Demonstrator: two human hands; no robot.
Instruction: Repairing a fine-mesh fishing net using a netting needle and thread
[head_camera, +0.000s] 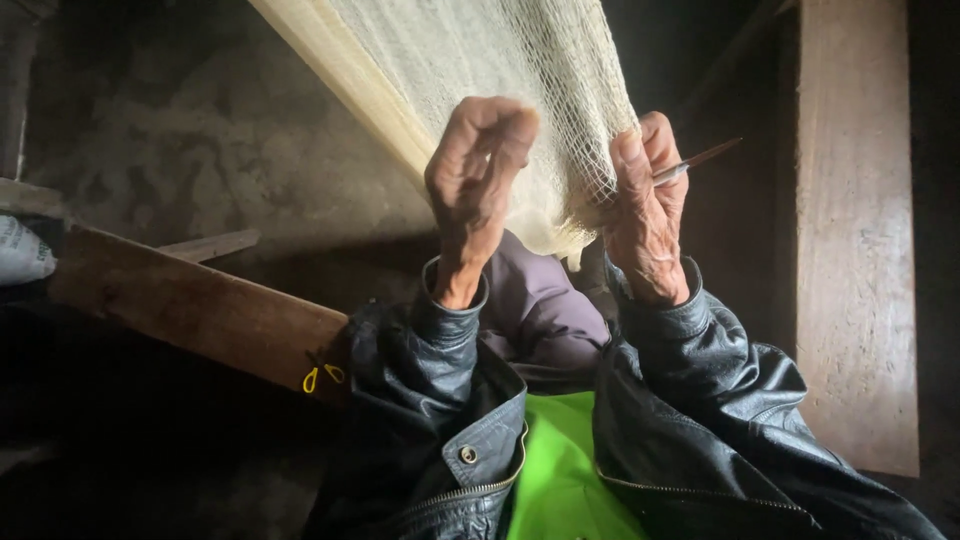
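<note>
Below your arms you have a dusty grey concrete floor (200, 150). A long brown wooden plank (200, 305) lies on it at a slant on your left, with a thinner wooden slat (215, 245) resting just behind it. A broad pale wooden beam (855, 230) runs along your right.

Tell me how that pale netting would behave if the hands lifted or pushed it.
The netting looks floppy: it bunches into soft folds at its lower edge between the left hand and right hand. Its open, thin mesh suggests it is light for its size. Those fine threads would probably snag on fingers or the thin pointed tool rather than slide freely.
</note>
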